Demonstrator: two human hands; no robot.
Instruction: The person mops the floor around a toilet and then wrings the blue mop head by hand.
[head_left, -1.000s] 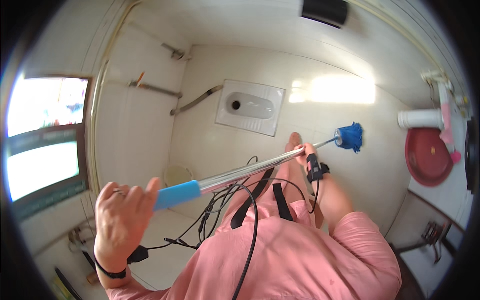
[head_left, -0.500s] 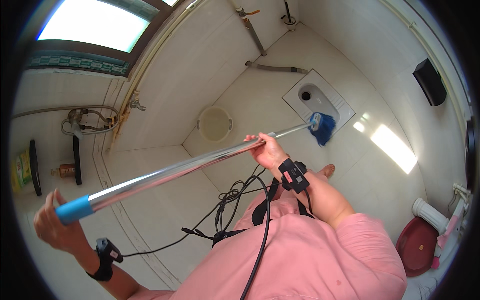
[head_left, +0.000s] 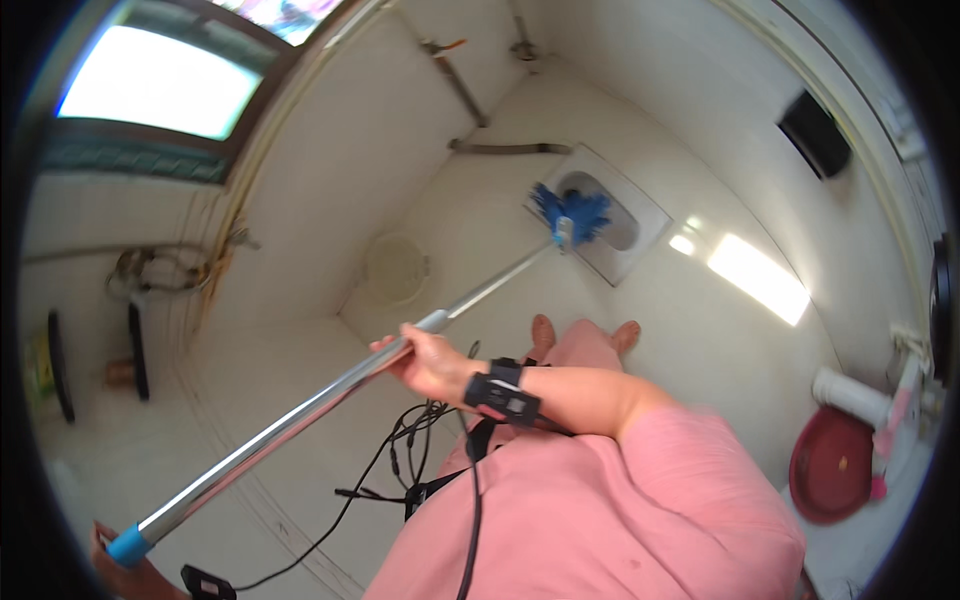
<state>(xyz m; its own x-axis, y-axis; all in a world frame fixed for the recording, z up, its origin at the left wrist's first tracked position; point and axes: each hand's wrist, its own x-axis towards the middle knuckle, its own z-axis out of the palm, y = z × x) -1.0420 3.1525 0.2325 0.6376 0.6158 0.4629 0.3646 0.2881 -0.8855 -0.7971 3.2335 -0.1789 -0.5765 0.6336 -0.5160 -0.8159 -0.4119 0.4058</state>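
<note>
A mop with a long silver handle [head_left: 290, 428] slants from the lower left up to the middle of the view. Its blue mop head [head_left: 572, 214] lies over the near left side of the grey squat toilet [head_left: 620, 222] in the floor, hiding part of the basin. My left hand [head_left: 118, 565] is wrapped round the blue end grip, its fingers partly hidden and near the dark rim. Further along, my right hand [head_left: 425, 362] closes round the handle just below where it narrows. Black devices are strapped to both wrists.
A pale bucket [head_left: 396, 270] stands by the left wall. Grey hose [head_left: 510, 148] runs along the floor toward the toilet. At the right are a red basin [head_left: 832, 465] and a white cylinder [head_left: 850, 397]. Black cables [head_left: 405, 440] dangle before my body. Wall taps [head_left: 160, 272] sit left.
The mop head has swung left from the toilet's near right edge onto its left side. Both hands have moved lower, the right one also leftward, still holding the handle. The view has shifted slightly.
</note>
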